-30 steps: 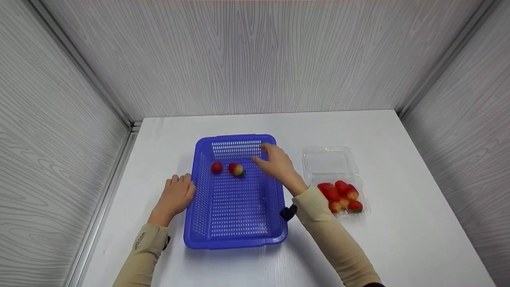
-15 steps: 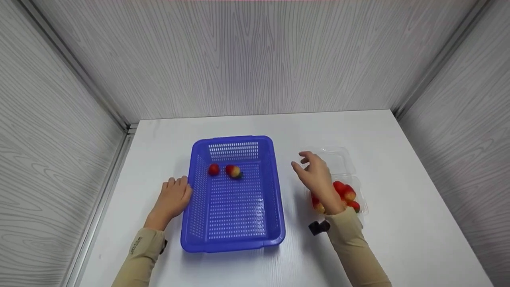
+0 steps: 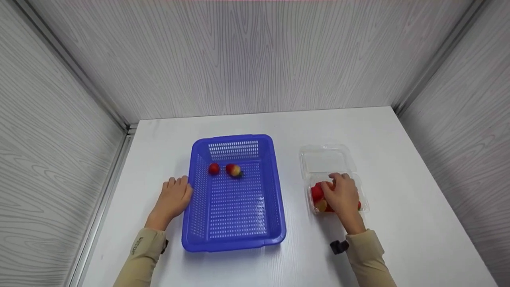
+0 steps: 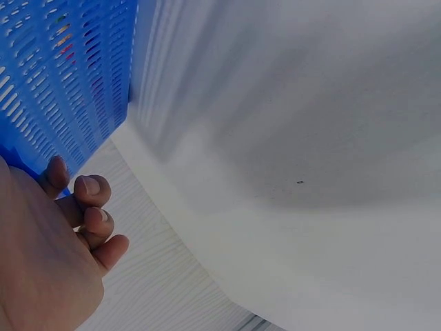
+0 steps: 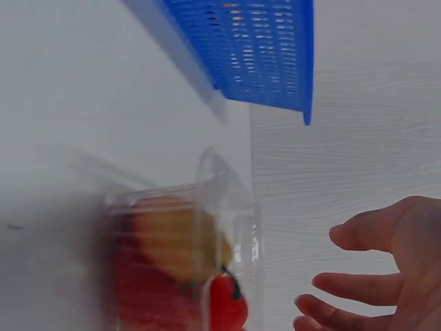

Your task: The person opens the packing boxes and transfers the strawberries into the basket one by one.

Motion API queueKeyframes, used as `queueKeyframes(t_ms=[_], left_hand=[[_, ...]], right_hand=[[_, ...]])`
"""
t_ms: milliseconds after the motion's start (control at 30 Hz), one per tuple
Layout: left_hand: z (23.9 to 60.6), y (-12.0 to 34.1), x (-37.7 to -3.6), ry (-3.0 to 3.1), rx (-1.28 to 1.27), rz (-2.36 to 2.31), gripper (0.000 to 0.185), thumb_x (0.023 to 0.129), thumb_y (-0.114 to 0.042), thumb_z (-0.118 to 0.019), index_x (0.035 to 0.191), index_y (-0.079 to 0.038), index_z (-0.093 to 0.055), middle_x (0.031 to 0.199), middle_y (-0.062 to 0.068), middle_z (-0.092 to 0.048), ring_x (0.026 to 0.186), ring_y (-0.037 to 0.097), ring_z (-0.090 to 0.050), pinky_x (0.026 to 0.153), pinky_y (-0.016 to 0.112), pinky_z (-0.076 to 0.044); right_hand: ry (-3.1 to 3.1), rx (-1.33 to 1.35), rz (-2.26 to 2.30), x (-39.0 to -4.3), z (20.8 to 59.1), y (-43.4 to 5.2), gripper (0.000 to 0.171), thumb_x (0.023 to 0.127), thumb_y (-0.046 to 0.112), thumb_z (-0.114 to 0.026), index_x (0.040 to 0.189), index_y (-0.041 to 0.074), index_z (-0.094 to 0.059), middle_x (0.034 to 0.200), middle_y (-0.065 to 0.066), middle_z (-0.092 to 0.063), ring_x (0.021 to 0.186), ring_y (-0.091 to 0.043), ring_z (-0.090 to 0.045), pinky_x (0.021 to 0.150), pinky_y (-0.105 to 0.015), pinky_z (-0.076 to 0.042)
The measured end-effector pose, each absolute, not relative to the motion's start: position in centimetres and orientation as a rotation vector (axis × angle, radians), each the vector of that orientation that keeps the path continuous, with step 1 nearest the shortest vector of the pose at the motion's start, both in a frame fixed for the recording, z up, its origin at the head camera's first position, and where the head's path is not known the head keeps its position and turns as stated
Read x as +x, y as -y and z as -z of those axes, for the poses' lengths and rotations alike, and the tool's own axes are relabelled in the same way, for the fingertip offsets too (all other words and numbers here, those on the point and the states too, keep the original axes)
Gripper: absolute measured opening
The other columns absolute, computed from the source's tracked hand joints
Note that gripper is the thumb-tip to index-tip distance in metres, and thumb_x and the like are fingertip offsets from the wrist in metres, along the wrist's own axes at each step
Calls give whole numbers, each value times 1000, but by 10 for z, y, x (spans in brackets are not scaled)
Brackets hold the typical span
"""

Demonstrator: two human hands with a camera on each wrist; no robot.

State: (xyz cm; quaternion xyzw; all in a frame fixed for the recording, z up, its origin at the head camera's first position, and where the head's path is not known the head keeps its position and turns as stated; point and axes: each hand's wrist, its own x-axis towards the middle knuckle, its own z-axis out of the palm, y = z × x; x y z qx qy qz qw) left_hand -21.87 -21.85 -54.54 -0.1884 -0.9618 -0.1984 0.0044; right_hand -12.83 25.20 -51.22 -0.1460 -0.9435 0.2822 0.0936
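Note:
My left hand (image 3: 171, 199) grips the left rim of a blue perforated plastic basket (image 3: 235, 245), its fingers curled beside the wall in the left wrist view. Two strawberries lie inside: a plain red one (image 3: 214, 168) and a red-and-yellow one (image 3: 232, 170) with a green cap. To the right, my right hand (image 3: 344, 195) is over a clear plastic clamshell box (image 3: 324, 159), its lid folded back. Red and yellow strawberries (image 3: 317, 193) fill the box, partly covered by that hand. In the right wrist view, the right hand's fingers (image 5: 362, 286) are spread, with nothing between them.
Everything stands on a white table (image 3: 275, 271). Pale wood-grain panels (image 3: 247, 56) rise behind it and on both sides. A strip of table separates the basket from the box. A small black device (image 3: 339, 247) sits at the right cuff.
My right hand has moved from above the basket rightward and down to the strawberries in the clear box. The left hand stays at the basket's rim; both strawberries in the basket lie as before.

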Motion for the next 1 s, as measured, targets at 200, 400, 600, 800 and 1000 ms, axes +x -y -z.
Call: queueKeyframes(t_ms=[200,400,600,800,1000], left_hand=[[548,218,-218,3014,-585,616,19,101,-17,-36,96,-1,-47,82,11,-44,82,32,-38,82,50,-31],[549,219,-217,2988,-591,599,17,100,-14,-36,89,-3,-44,77,10,-42,78,32,-38,79,49,-32],[546,218,-219,2982,-592,615,18,101,-14,-37,89,-3,-43,77,10,-42,78,32,-38,79,50,-31],[545,219,-220,3002,-586,608,18,101,-15,-37,92,-2,-45,80,11,-45,80,33,-39,81,51,-31],[546,219,-220,3017,-581,609,19,101,-16,-36,94,-1,-47,81,12,-46,81,33,-39,82,51,-31]], right_hand=[[2920,-523,-721,-116,533,-268,46,91,24,-64,127,-4,-58,121,-31,-52,108,-46,-49,88,-59,-44],[2956,-526,-807,-111,545,-272,51,89,20,-68,131,-4,-54,127,-33,-48,116,-49,-44,90,-62,-45],[2941,-554,-838,-113,547,-268,54,87,19,-70,133,-3,-52,129,-29,-48,121,-47,-39,94,-64,-42],[2915,-534,-900,-116,549,-265,56,86,17,-73,136,2,-52,131,-26,-49,124,-44,-40,95,-64,-42],[2928,-514,-918,-116,551,-267,57,85,15,-74,137,2,-53,133,-27,-50,125,-44,-40,95,-63,-43]])
